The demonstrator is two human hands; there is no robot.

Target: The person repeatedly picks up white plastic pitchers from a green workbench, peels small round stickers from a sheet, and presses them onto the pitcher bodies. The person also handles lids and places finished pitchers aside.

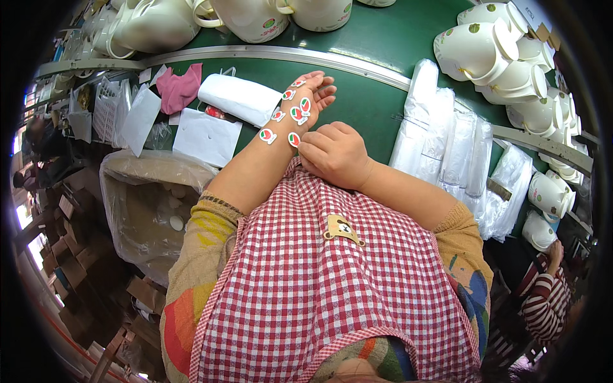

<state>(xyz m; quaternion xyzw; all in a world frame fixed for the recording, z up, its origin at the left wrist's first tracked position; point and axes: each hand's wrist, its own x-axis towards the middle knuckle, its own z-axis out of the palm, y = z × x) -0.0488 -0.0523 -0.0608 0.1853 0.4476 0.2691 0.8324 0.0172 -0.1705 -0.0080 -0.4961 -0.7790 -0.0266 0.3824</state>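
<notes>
My left forearm lies turned up over the green table, and several small white stickers with red and green print (298, 115) are stuck along its wrist and palm. My left hand (314, 96) holds nothing; its fingers are loosely bent and apart. Bent inward, my right hand (336, 155) rests against the left forearm. Its thumb and fingers are pinched at the edge of one sticker (294, 139) on the inner forearm. The fingertips are partly hidden by the curled hand.
White mugs with lids (476, 51) crowd the right side, and more mugs (249, 19) stand beyond a metal rail. Rolled plastic bags (415, 121) lie at right. A pink cloth (179, 87), white paper (207, 136) and a plastic-lined box (121, 210) are at left. Another person's striped sleeve (546, 306) shows lower right.
</notes>
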